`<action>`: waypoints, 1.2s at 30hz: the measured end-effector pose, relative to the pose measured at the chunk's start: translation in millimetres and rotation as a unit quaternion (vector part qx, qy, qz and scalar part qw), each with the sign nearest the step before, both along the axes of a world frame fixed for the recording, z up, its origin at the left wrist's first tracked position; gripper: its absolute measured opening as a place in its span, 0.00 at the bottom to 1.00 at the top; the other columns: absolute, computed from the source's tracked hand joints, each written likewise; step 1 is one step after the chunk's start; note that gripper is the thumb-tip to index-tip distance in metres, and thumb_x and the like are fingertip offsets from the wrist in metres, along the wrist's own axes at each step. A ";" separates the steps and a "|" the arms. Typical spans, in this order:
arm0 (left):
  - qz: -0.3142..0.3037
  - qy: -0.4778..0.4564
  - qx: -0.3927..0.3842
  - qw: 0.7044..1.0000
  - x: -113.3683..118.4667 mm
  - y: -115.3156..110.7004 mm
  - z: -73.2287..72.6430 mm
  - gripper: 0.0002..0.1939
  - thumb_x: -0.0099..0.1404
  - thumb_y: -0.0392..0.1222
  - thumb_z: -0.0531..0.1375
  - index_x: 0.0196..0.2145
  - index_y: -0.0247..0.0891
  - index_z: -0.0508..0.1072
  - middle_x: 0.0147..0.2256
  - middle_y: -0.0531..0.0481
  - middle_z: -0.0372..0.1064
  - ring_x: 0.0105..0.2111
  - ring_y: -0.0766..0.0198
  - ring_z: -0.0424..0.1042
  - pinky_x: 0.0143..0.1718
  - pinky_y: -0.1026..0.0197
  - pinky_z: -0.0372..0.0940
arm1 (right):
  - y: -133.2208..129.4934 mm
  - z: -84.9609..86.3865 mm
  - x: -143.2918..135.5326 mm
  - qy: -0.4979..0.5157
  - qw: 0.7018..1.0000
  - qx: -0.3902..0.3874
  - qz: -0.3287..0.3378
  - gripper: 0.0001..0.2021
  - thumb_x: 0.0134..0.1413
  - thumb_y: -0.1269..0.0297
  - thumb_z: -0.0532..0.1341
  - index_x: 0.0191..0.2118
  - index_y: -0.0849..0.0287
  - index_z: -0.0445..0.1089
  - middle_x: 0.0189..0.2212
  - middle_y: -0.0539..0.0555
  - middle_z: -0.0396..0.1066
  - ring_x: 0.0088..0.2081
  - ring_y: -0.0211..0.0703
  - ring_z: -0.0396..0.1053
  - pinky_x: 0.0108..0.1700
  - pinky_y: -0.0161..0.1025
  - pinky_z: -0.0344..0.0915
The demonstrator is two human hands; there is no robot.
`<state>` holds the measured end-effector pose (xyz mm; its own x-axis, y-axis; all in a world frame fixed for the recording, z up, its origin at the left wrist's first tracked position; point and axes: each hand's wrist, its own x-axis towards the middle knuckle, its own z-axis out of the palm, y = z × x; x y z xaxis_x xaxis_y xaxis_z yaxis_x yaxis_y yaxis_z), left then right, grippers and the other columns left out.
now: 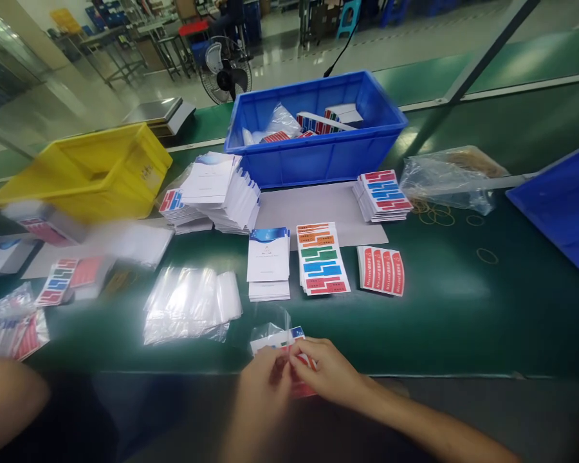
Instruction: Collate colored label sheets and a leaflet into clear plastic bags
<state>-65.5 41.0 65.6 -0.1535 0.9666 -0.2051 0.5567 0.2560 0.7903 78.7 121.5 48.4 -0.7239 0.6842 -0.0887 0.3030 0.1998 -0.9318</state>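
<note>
At the table's front edge, my left hand (pixel 266 379) and my right hand (pixel 325 366) meet with fingers pinched on a small clear plastic bag (pixel 265 331). Printed sheets with blue and red patches show in the bag, partly covered by my fingers. Just beyond lie a stack of white booklets with a blue top (pixel 269 260), a stack of colourful label sheets (pixel 322 260) and a stack of red label sheets (pixel 381 271). Left of my hands is a pile of clear plastic bags (pixel 188 302).
Behind stand a blue bin (pixel 318 161) holding packs and a yellow bin (pixel 110 186). A tall booklet stack (pixel 222 193) and another label stack (pixel 383 196) sit on grey board. Rubber bands (pixel 434 212) lie right. Another person's arm (pixel 9 392) shows at lower left.
</note>
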 end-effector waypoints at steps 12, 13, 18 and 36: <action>0.055 0.324 0.136 0.935 -11.4 -16.2 -18.9 0.09 0.63 0.36 0.55 0.25 0.41 0.63 0.22 0.53 0.61 0.23 0.65 0.64 0.27 0.63 0.58 | -10.9 -12.7 -3.3 -0.001 1.000 0.024 -0.004 0.08 0.52 0.72 0.55 0.24 0.59 0.65 0.22 0.48 0.68 0.25 0.35 0.65 0.28 0.31 0.57; 0.039 0.318 0.139 0.937 -11.8 -16.9 -17.4 0.09 0.63 0.36 0.54 0.25 0.41 0.62 0.21 0.54 0.61 0.23 0.66 0.63 0.26 0.63 0.58 | -8.9 -11.1 -1.6 0.000 1.000 0.019 0.000 0.06 0.52 0.71 0.56 0.26 0.59 0.66 0.24 0.48 0.69 0.26 0.36 0.66 0.30 0.31 0.59; -0.077 0.244 0.115 0.960 -1.5 -14.9 -12.5 0.10 0.64 0.33 0.50 0.26 0.40 0.64 0.26 0.49 0.66 0.29 0.63 0.66 0.28 0.63 0.59 | 9.1 3.2 2.3 -0.020 0.999 0.031 -0.008 0.08 0.57 0.68 0.55 0.27 0.58 0.67 0.26 0.50 0.71 0.28 0.38 0.68 0.32 0.32 0.60; 0.329 0.269 0.153 0.892 -39.1 -16.4 60.9 0.11 0.62 0.39 0.56 0.22 0.41 0.64 0.22 0.55 0.61 0.24 0.67 0.62 0.29 0.61 0.58 | 12.2 -4.0 35.1 0.045 0.994 0.072 -0.072 0.28 0.63 0.67 0.55 0.66 0.54 0.47 0.44 0.54 0.76 0.41 0.44 0.76 0.41 0.34 0.71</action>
<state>-104.6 24.6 126.6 -0.7052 0.6290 0.3271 0.6849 0.4852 0.5435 113.8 133.7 44.4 -0.6186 0.7817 0.0788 0.2544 0.2941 -0.9213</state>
